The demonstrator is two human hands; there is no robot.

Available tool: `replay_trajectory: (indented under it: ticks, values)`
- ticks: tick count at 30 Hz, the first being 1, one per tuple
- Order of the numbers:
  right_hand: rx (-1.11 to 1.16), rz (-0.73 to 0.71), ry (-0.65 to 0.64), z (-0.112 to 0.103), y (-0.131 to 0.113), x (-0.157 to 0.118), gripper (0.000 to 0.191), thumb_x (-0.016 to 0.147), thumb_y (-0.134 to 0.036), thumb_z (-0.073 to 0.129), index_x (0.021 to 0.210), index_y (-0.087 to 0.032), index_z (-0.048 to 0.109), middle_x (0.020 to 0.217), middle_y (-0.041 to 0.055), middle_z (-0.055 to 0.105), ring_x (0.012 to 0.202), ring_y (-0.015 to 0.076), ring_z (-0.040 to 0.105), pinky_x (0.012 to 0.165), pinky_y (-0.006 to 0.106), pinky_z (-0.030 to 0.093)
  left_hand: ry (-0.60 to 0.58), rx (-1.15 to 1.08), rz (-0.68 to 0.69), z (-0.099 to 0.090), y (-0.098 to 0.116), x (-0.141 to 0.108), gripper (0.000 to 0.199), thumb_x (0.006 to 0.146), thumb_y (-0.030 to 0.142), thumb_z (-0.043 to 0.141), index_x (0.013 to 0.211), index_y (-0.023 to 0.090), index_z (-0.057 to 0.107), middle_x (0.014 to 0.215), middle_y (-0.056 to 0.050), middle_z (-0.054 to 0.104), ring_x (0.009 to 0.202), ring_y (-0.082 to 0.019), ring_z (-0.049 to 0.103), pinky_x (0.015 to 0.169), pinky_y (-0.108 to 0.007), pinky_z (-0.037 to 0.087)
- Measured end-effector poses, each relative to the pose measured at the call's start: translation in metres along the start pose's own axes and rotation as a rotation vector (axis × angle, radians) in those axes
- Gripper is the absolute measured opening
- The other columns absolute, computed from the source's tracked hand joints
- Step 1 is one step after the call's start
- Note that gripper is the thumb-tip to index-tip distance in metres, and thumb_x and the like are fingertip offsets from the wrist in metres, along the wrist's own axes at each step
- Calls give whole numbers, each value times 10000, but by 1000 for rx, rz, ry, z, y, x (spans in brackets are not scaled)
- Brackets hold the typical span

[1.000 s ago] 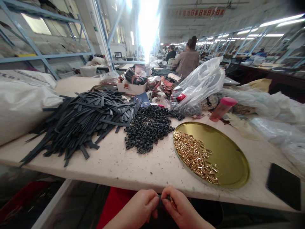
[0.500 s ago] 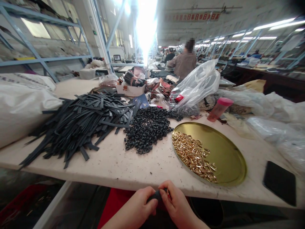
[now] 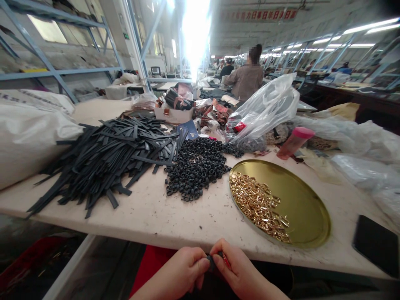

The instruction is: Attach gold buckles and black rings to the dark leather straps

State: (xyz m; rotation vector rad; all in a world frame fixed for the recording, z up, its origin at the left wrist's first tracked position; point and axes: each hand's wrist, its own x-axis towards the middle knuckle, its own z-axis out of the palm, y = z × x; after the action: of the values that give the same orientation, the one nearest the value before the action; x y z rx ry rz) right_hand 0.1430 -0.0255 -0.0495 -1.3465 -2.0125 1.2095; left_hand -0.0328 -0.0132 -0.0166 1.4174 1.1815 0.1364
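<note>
Both of my hands meet at the table's front edge. My left hand [image 3: 190, 266] is closed, its thumb and fingers pinching a dark strap [image 3: 210, 261] that is mostly hidden. My right hand [image 3: 233, 262] is closed too, its fingertips against the strap. Between the right fingers shows a small red object [image 3: 226, 261], its kind hidden by the hand. Beyond them lies a heap of small black loops [image 3: 196, 168]. To the right, gold metal buckles [image 3: 259, 204] are piled on the left part of a round gold tray [image 3: 303, 204].
Long black strips [image 3: 115, 158] lie in a large pile at left, beside a white sack [image 3: 28, 137]. A pink-lidded jar [image 3: 293, 143] stands behind the tray; a black phone-like slab [image 3: 376, 246] lies at right. Plastic bags [image 3: 265, 108] and a box [image 3: 173, 114] line the back. A person [image 3: 246, 79] is farther off.
My hands stay together at the table edge with small finger shifts. The right hand has turned slightly, and more of the red object shows. The whole view has shifted a little.
</note>
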Motion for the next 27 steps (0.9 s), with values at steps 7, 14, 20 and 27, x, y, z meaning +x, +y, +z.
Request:
replay_trajectory:
  ticks: [7, 14, 20, 27]
  values:
    - [-133, -45, -32, -9, -3, 4, 154, 849, -257, 383, 870, -201, 525, 730, 25, 606, 633, 155, 525, 575, 261, 391, 3, -36, 37, -4, 5, 2, 231, 783, 278, 372, 685, 161, 546, 566, 30, 547, 449, -82, 453, 429, -168, 315]
    - [-146, -29, -106, -13, -6, 8, 170, 855, -265, 355, 858, -195, 509, 739, 41, 601, 649, 169, 528, 585, 277, 405, -12, 8, 25, -11, 5, 2, 231, 771, 249, 368, 622, 171, 527, 531, 43, 489, 445, -83, 416, 423, -178, 293]
    - [-134, -27, -127, -17, -4, 9, 139, 849, -262, 374, 857, -202, 499, 744, 32, 586, 662, 168, 517, 594, 279, 394, -24, 33, 0, -11, 7, 4, 245, 768, 254, 360, 588, 175, 508, 492, 51, 444, 430, -86, 380, 412, -192, 257]
    - [91, 13, -67, -13, -6, 12, 203, 886, -341, 326, 859, -203, 471, 654, -21, 489, 583, 126, 434, 533, 237, 358, -8, -140, -13, -17, 10, 1, 182, 752, 278, 421, 657, 157, 519, 562, 60, 438, 536, -84, 370, 479, -185, 264]
